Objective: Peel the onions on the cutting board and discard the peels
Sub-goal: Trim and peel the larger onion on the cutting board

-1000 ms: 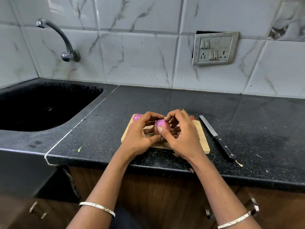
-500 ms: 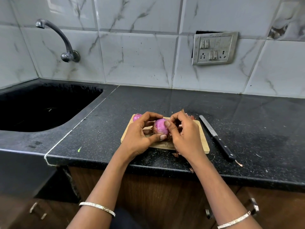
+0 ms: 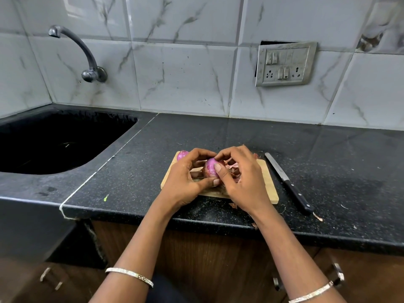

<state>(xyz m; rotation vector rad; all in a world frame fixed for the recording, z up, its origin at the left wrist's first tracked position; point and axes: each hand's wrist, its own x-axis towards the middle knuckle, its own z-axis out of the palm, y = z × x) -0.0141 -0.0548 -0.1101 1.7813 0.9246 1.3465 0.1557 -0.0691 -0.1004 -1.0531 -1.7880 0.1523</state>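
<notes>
The onion (image 3: 210, 169) sits just above the middle of the board (image 3: 267, 182), cupped between both hands, probably so that skin coming off drops onto the wood and not the counter (image 3: 218, 132). The left hand (image 3: 185, 178) acts as the holder: its fingers curl round the far and left side of the onion and its thumb lies along the underside, a firm grasp that steadies the bulb while the other hand works. The right hand (image 3: 244, 182) does the stripping: its thumb presses flat on the bare purple front of the onion, and its fingers bend over the top, their tips close together as if pinching a flap of skin, though the flap itself is too hidden to be sure of. Neither hand is released or flat. Dry brown peels (image 3: 232, 166) bunch against the right side of the onion, under the right fingers, and much of the near face already shows glossy purple, so this bulb looks well along. A second onion (image 3: 182, 154) rests at the far left corner of the board, just behind the left knuckles. The knife (image 3: 287, 183) lies on the counter beside the board's right edge, untouched. Peel scraps (image 3: 232, 205) lie by the near edge, not yet discarded.
</notes>
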